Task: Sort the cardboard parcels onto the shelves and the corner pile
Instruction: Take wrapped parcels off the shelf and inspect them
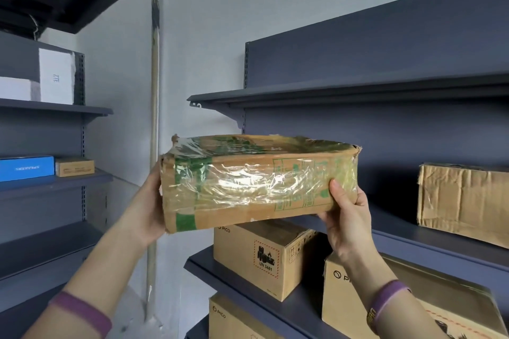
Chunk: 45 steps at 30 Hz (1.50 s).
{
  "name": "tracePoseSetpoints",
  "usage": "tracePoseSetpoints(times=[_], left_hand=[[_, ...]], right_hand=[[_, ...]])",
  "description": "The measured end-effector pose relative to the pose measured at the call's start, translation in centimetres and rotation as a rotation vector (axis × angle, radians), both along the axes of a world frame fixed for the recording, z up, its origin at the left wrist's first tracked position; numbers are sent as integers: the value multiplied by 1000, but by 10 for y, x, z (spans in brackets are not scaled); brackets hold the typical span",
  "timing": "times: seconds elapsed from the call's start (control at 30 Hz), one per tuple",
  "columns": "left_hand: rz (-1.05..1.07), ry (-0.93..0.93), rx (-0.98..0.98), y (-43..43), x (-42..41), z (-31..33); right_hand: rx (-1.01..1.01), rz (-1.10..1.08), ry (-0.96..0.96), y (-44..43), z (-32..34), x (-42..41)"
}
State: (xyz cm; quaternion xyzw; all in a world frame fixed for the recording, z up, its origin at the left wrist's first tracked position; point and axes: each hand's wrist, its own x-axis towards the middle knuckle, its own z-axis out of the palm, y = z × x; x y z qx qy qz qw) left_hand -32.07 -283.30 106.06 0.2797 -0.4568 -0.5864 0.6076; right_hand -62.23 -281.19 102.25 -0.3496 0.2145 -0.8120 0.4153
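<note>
- The taped parcel [259, 181], a flat cardboard box wrapped in clear film with green tape, is held up in the air in front of the dark shelving on the right, its long axis running left to right across the view.
- The left hand [150, 201] is clamped on the parcel's left end, its fingers hidden behind the box; the right hand [348, 217] is clamped on the lower right corner, thumb pressed on the front face.
- So the parcel lies between the two hands, neither nearer than the other, with its far long side turned toward the shelf.
- It hangs just above the front left corner of the middle shelf [399, 237], overlapping a printed box [264, 256] that sits on the shelf below; whether it touches the shelf edge I cannot tell.
- Further right on that middle shelf stands a crumpled carton [465, 201], well apart, leaving bare shelf between.
- The likely move is a push forward and slightly down onto that bare stretch.
</note>
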Motion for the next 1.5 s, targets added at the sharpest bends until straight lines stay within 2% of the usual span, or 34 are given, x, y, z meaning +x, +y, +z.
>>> tracePoseSetpoints(times=[0.13,0.27,0.43,0.53,0.73,0.9,1.0,1.17,1.33,1.4,1.5], left_hand=[[-25,-85,58,-8,9,8],[-19,-210,8,-10,5,15],[4,-86,21,-25,9,0],[-24,-28,22,-35,16,-11],[-46,-77,-37,-44,22,-25],[-96,-147,-128,-49,28,-26],[-114,-215,-169,-52,33,-25],[-56,-220,-205,-59,37,-22],[-4,-286,-272,-61,40,-20],[19,-282,-300,-61,41,-18],[50,-179,-286,-62,42,-11]], right_hand=[[1,-62,28,2,-4,-4],[43,-48,86,3,-10,-10],[105,-68,256,5,-13,-21],[204,-59,295,5,-5,-31],[277,7,446,0,13,-46],[326,2,716,9,24,-42],[294,-54,690,9,25,-33],[196,-97,608,5,24,-26],[145,-147,621,-1,22,-24],[133,-165,662,-3,19,-24],[103,-155,696,-7,16,-25]])
